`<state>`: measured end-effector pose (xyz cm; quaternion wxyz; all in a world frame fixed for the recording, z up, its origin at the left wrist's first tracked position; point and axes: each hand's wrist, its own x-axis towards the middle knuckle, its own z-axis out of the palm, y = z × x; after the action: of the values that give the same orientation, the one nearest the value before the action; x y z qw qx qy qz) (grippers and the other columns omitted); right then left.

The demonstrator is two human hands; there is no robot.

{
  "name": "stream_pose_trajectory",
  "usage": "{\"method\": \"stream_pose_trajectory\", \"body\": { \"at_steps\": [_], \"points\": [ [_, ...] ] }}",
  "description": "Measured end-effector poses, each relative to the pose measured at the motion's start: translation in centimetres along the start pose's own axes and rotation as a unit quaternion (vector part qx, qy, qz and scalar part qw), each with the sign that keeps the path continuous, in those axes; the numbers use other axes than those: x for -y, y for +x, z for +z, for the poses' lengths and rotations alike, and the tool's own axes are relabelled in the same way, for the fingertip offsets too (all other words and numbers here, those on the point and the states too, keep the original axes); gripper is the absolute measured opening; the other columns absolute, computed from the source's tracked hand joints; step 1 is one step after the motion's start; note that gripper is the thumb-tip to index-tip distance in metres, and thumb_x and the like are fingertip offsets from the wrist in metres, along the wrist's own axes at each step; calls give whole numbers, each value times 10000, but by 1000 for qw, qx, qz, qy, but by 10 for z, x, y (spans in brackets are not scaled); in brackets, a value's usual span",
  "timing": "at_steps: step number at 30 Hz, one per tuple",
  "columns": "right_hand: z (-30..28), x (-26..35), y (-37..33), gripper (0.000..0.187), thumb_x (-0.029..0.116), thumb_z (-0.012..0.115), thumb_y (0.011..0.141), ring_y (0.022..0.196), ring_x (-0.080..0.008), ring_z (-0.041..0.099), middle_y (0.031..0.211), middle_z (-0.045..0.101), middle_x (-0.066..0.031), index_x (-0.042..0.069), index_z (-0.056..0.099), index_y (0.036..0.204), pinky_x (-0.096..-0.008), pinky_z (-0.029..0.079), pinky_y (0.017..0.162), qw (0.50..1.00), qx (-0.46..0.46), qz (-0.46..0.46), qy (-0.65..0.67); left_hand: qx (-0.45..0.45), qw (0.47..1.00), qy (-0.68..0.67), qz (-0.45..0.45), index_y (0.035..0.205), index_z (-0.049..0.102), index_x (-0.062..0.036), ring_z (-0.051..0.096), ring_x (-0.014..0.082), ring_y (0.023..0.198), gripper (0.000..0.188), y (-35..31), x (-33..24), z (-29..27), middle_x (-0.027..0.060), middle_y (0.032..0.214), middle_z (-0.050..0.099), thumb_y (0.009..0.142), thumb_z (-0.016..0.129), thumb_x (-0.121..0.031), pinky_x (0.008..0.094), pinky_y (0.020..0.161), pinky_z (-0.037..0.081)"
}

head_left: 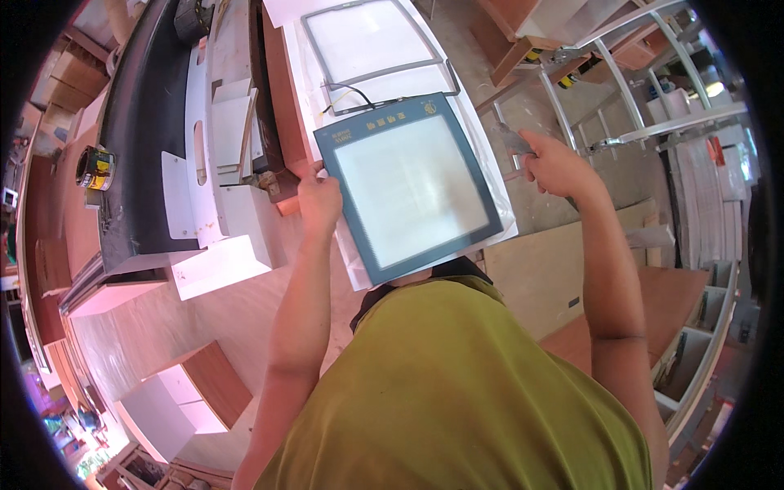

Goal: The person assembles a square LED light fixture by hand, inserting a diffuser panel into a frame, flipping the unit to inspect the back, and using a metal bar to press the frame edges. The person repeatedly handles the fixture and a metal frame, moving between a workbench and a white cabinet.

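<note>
A flat square panel (412, 192) with a dark blue-green frame, gold lettering and a pale translucent middle lies in front of me. A thin dark wire (355, 91) comes from its far edge. My left hand (318, 198) is closed on the panel's left edge, thumb uppermost. To the right of the panel, my right hand (559, 166) is closed around a dark grey hand tool (514, 142), held clear of the panel. The tool's exact kind is hard to make out. Beyond the panel lies a thin grey rectangular frame (371, 71) on the white covered work surface (490, 184).
A metal ladder (616, 77) stands at the far right. On the left are a long black panel (145, 139), white brackets (178, 200) and a yellow-black can (96, 169). An open cabinet box (189, 400) sits lower left; a wooden board (539, 273) lies at right.
</note>
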<state>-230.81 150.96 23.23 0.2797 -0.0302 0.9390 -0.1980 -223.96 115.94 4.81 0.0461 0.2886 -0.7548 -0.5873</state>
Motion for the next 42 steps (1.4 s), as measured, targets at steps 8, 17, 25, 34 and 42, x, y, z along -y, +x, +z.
{"method": "stream_pose_trajectory", "body": {
  "at_steps": [8, 17, 25, 34, 42],
  "points": [
    [25, -88, 92, 227, 154, 538, 987, 932, -427, 614, 979, 663, -233, 26, 572, 1171, -468, 478, 813, 990, -57, -128, -9, -76, 990, 120, -8, 1295, 655, -15, 699, 234, 784, 458, 20, -1, 10, 187, 912, 733, 870, 486, -34, 364, 750, 538],
    [22, -117, 170, 239, 223, 512, 1011, 992, -449, 634, 1028, 677, -246, 20, 581, 1117, -504, 485, 836, 982, 32, -167, 81, -157, 903, 366, 164, 1360, 582, -75, 493, 437, 1258, 596, -89, -22, 52, 242, 1368, 489, 779, 705, -124, 511, 1062, 415],
    [21, -120, 217, 248, 202, 528, 1001, 1025, -414, 657, 1070, 699, -223, 30, 606, 1162, -465, 501, 869, 972, 45, -221, 64, 77, 855, 491, 146, 1500, 448, -270, 192, 483, 1505, 1072, -202, -16, 105, 226, 1599, 252, 565, 936, -462, 737, 1149, 141],
    [24, -119, 215, 293, 232, 534, 989, 1067, -441, 648, 1117, 694, -248, 51, 610, 1206, -512, 499, 891, 967, 91, -228, 66, 124, 817, 532, 182, 1512, 436, -324, 194, 470, 1515, 960, -188, -22, 129, 136, 1638, 258, 674, 895, -407, 744, 1151, 174],
    [16, -82, 212, 476, 256, 579, 965, 1131, -444, 636, 1206, 675, -264, 73, 547, 1403, -488, 490, 971, 952, 57, -282, 104, 132, 794, 548, 226, 1481, 463, -373, 170, 474, 1528, 944, -184, -20, 140, 104, 1652, 276, 643, 897, -358, 729, 1175, 174]
  ]
}}
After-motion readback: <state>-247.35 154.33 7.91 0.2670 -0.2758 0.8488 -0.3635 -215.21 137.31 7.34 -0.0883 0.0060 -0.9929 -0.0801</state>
